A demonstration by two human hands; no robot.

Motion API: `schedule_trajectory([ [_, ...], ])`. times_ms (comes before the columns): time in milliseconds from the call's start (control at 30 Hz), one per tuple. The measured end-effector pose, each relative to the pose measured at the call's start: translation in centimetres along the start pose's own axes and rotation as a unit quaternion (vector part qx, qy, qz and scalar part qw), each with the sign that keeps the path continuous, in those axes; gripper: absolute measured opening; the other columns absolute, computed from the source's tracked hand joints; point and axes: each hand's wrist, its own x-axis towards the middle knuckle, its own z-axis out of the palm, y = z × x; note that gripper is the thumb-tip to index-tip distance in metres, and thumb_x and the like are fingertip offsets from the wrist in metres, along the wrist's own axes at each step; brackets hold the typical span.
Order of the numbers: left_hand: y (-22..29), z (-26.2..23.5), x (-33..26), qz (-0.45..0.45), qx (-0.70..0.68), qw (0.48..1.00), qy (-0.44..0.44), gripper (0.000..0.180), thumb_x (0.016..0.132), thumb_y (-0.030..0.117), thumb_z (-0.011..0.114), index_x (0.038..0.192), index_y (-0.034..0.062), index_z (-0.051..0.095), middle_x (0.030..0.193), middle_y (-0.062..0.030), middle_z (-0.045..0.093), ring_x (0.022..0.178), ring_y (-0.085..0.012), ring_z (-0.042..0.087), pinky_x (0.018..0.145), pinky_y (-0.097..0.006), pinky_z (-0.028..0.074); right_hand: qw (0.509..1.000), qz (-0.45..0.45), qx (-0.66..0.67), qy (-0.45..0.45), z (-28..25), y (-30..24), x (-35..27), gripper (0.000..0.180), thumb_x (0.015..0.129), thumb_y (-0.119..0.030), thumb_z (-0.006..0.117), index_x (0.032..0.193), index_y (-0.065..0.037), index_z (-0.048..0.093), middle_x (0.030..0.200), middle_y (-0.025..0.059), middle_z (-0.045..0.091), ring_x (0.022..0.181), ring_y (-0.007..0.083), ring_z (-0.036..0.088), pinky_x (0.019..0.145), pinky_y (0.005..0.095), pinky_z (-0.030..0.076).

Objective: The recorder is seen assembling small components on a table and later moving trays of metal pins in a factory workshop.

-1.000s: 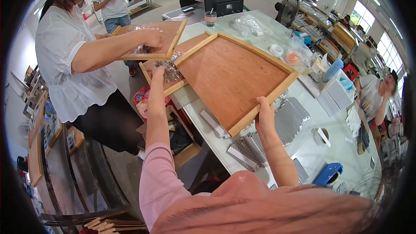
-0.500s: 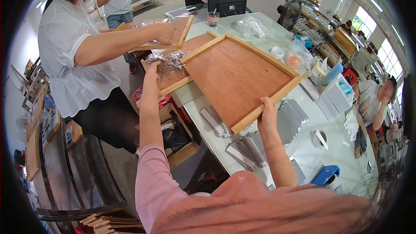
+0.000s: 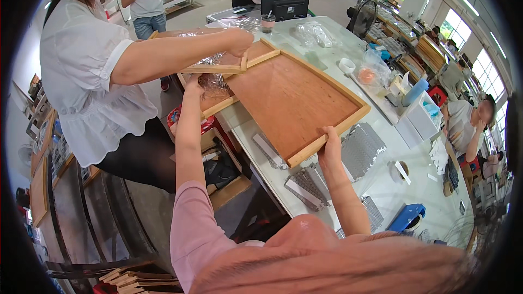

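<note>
My right hand (image 3: 329, 147) grips the near right rim of a shallow wooden tray (image 3: 297, 98), with a reddish-brown bottom and pale wood edges. This tray is tilted and looks bare inside. It overlaps a second wooden tray (image 3: 219, 108) on its left. Crinkled silvery strips (image 3: 213, 83) lie in that second tray, and my left hand (image 3: 193, 85) is closed at their near edge, its fingertips partly hidden. Above them, a co-worker's hand (image 3: 239, 42) is at the corner of a third wooden tray (image 3: 215, 69), which covers part of the strips.
Stacks of small grey pieces (image 3: 364, 152) lie on the pale table (image 3: 376, 196) beneath and beside the tray. A tape roll (image 3: 401, 170), a blue dispenser (image 3: 408, 218) and a white box (image 3: 419, 122) stand to the right. Farther back are a cup (image 3: 267, 24) and a monitor (image 3: 285, 3).
The co-worker's arm and tray have moved right and nearer, over the silvery strips and against my tray. My right hand and its tray have shifted slightly left. My left hand has barely moved.
</note>
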Motion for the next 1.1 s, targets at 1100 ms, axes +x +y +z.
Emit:
schedule_trajectory([
  [1100, -5.1, 7.4, -16.9, -0.112, 0.044, 0.987, -0.107, 0.029, 0.094, 0.002, 0.053, 0.123, 0.0009, 0.052, 0.115, -0.0115, 0.063, 0.105, -0.0280, 0.063, 0.091, -0.044, 0.054, 0.998, 0.051, 0.025, 0.024, -1.6, 1.0, -0.1, 0.019, 0.080, -0.015, 0.062, 0.095, -0.003, 0.058, 0.088, 0.0059, 0.059, 0.084, 0.0178, 0.059, 0.074, 0.0328, 0.048],
])
